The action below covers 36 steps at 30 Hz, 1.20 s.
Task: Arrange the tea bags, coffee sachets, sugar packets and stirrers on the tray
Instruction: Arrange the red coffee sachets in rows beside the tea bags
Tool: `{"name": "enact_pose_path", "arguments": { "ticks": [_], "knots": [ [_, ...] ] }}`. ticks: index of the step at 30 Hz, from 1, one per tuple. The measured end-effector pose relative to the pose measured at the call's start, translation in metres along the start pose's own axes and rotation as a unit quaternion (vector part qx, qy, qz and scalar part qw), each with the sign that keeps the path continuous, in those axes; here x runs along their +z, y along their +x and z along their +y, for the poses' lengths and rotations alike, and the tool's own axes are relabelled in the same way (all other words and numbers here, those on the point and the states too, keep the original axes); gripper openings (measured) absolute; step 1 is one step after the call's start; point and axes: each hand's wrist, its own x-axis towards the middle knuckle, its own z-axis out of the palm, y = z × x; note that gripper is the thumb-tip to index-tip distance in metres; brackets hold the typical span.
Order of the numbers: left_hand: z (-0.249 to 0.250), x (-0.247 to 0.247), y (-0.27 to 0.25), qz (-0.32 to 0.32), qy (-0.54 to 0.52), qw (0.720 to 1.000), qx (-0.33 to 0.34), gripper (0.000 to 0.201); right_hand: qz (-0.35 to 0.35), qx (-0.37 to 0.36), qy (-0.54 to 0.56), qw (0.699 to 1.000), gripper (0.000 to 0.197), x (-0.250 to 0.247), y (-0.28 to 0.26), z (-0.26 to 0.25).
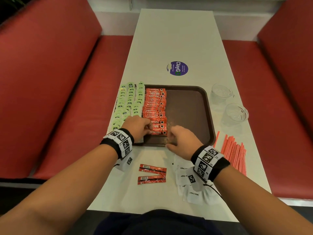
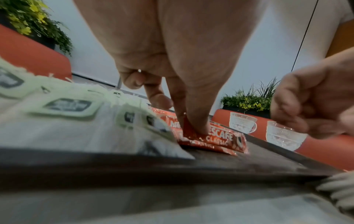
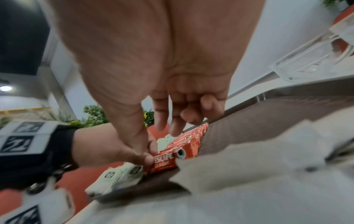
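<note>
White table (image 1: 176, 39) between red booth seats (image 1: 50, 82), w/ a brown tray (image 1: 191, 112) in front of me. On the tray's left side there's a long column of overlapping Nescafe sachets (image 1: 155, 106), and the green tea bags (image 1: 128, 102) sit in rows just left of that, partly over the tray's left rim. My left hand (image 1: 138, 127) is at the near end of the column, thumb & fingertips pinching the left end of the nearest Nescafe Classic sachet (image 2: 216, 139). Right hand (image 1: 182, 139) is just beside that sachet's right end, fingers loosely curled; can't tell if it's actually holding anything. 2 more coffee sachets (image 1: 152, 173) lie on the table near me, white sugar packets (image 1: 189, 189) under my right wrist, red stirrers (image 1: 232, 150) piled right of the tray, 2 clear glass cups (image 1: 235, 114) further back on the right.
</note>
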Motion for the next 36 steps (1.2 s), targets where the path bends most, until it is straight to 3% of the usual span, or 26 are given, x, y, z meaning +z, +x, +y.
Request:
{"name": "enact_pose_path", "arguments": {
  "ticks": [6, 12, 20, 27, 31, 36],
  "knots": [
    [0.002, 0.009, 0.005, 0.012, 0.087, 0.996, -0.004, 0.009, -0.123, -0.072, -0.085, 0.986, 0.035, 0.021, -0.009, -0.021],
    [0.001, 0.01, 0.007, 0.004, 0.098, 0.995, -0.022, 0.012, -0.192, -0.079, -0.181, 0.961, 0.044, 0.043, -0.01, -0.037],
    [0.007, -0.003, -0.024, 0.068, 0.048, 0.997, 0.006, 0.016, -0.224, -0.056, -0.217, 0.948, 0.025, 0.049, -0.007, -0.044],
    [-0.003, -0.005, -0.076, 0.05, 0.003, 0.998, 0.025, 0.016, -0.156, -0.033, -0.132, 0.978, 0.006, 0.03, -0.009, -0.042],
    [-0.001, 0.004, -0.097, -0.03, -0.004, 0.998, 0.059, 0.016, -0.114, -0.004, -0.061, 0.992, 0.011, 0.018, -0.015, -0.038],
    [0.014, 0.029, -0.109, -0.132, 0.058, 0.984, 0.103, 0.035, -0.085, 0.031, 0.052, 0.995, 0.027, 0.014, -0.02, -0.029]
  ]
}}
